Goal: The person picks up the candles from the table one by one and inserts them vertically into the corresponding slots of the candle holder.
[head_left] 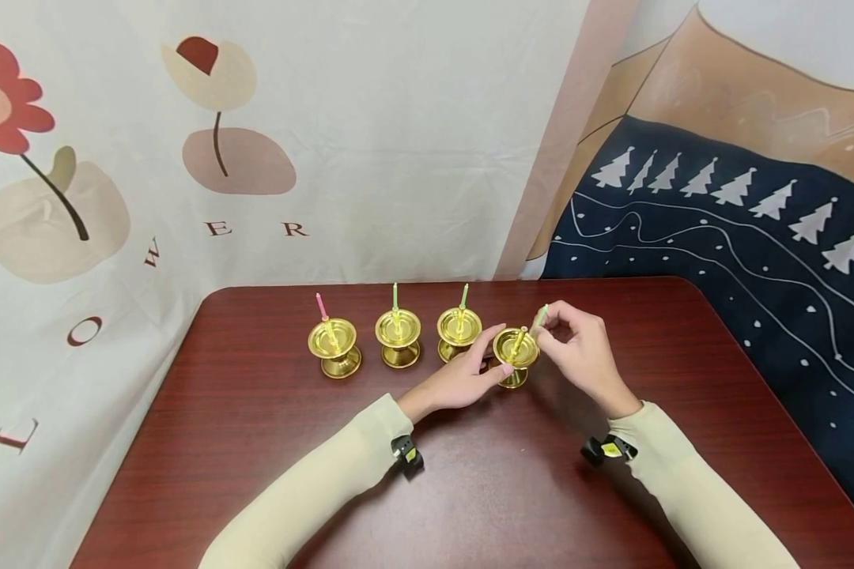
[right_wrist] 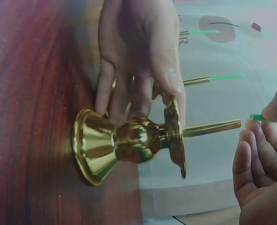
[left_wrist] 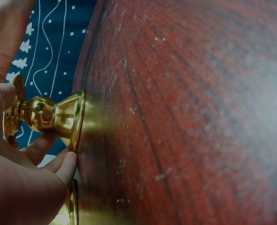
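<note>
My left hand (head_left: 462, 381) steadies a shiny gold candle holder (right_wrist: 138, 140), thumb at the dish rim and fingers along its far side. The holder stands upright on the table, and its narrow tube (right_wrist: 213, 128) rises bare from the dish. Between thumb and fingertips, my right hand (head_left: 582, 348) pinches a thin green candle (head_left: 540, 318). In the right wrist view the candle's end (right_wrist: 256, 117) is a short distance off the tube's mouth. The left wrist view shows the left fingers (left_wrist: 68, 166) by the holder's base (left_wrist: 73, 117).
To the left stand three matching gold holders in a row: one with a pink candle (head_left: 321, 306), then two with green candles (head_left: 394, 296). They are near the back edge of the dark red wooden table (head_left: 256, 442). Printed cloths (head_left: 398, 158) hang behind.
</note>
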The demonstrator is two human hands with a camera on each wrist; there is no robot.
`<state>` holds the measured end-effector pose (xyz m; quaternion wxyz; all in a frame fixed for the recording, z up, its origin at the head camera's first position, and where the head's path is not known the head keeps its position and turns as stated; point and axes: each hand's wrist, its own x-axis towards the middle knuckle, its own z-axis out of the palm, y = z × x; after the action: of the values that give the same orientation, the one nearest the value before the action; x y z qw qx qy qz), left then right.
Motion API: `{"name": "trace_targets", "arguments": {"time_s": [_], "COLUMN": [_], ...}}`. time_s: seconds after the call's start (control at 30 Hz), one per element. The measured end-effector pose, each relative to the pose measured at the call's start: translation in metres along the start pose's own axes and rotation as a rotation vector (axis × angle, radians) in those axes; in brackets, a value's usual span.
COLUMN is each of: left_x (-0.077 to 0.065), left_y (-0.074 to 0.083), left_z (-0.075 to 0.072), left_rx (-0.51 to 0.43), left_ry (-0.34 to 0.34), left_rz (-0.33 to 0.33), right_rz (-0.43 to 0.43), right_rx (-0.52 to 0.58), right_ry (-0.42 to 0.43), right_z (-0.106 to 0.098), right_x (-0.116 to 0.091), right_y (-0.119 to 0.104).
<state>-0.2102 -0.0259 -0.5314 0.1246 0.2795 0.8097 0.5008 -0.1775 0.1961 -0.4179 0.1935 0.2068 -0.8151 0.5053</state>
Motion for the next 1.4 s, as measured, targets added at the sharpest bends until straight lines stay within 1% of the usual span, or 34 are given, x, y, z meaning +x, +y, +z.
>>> {"name": "trace_targets", "arguments": {"time_s": [0.23,0.3,0.43,0.47,0.53,0.63,0.7,0.73,0.83,0.87,0.9,0.93,0.97,1.07,1.1,1.17,1.23,1.27,1.3,1.33,1.4], "left_x": [0.001,0.001,-0.007,-0.01,-0.016,-0.02,-0.02,-0.02,-0.019,-0.018,-0.018,-0.018,-0.017,-0.013,-0.014,-0.013,-0.015,-0.016,-0.017,-0.014,-0.015], "left_y": [0.001,0.001,0.021,0.029,0.046,0.059,0.059,0.057,0.054,0.051,0.052,0.049,0.048,0.036,0.037,0.036,0.04,0.043,0.044,0.038,0.041], "left_z": [-0.001,-0.001,-0.007,-0.01,-0.015,-0.018,-0.018,-0.018,-0.017,-0.017,-0.017,-0.016,-0.016,-0.012,-0.013,-0.012,-0.013,-0.014,-0.014,-0.012,-0.012], "left_rx": [-0.016,-0.005,0.031,0.036,0.025,0.018,0.02,0.036,0.029,0.038,0.022,0.028,0.02,0.041,0.026,0.029,0.024,0.013,0.01,0.019,0.015], "left_ry": [0.001,0.0,-0.006,-0.008,-0.019,-0.027,-0.028,-0.024,-0.022,-0.019,-0.023,-0.021,-0.022,-0.012,-0.015,-0.013,-0.014,-0.017,-0.015,-0.013,-0.013], "left_rz": [-0.003,-0.003,-0.006,-0.011,-0.027,-0.038,-0.034,-0.024,-0.012,-0.002,-0.011,-0.008,-0.021,-0.021,-0.029,-0.026,-0.016,-0.024,-0.02,-0.021,-0.041], "right_rz": [0.011,0.009,-0.001,-0.003,-0.006,-0.015,-0.024,-0.029,-0.051,-0.059,-0.067,-0.074,-0.082,-0.102,-0.108,-0.117,-0.12,-0.119,-0.115,-0.109,-0.099], "right_rx": [0.0,-0.003,-0.013,-0.017,-0.029,-0.043,-0.049,-0.051,-0.058,-0.06,-0.063,-0.066,-0.068,-0.068,-0.065,-0.059,-0.058,-0.062,-0.069,-0.078,-0.095], "right_ry": [0.016,0.013,-0.002,-0.007,-0.017,-0.023,-0.022,-0.021,-0.018,-0.019,-0.019,-0.018,-0.019,-0.026,-0.029,-0.036,-0.044,-0.046,-0.05,-0.054,-0.068], "right_z": [0.002,0.002,0.001,0.001,0.001,0.0,0.0,0.0,0.001,0.001,0.001,0.001,0.001,0.002,0.002,0.002,0.002,0.002,0.002,0.001,0.001], "right_x": [0.006,0.006,0.007,0.007,0.007,0.007,0.007,0.007,0.007,0.007,0.007,0.007,0.007,0.007,0.007,0.007,0.006,0.006,0.005,0.004,0.002], "right_y": [0.003,0.004,0.006,0.007,0.007,0.008,0.007,0.007,0.007,0.007,0.007,0.007,0.007,0.008,0.008,0.008,0.009,0.009,0.009,0.01,0.012]}}
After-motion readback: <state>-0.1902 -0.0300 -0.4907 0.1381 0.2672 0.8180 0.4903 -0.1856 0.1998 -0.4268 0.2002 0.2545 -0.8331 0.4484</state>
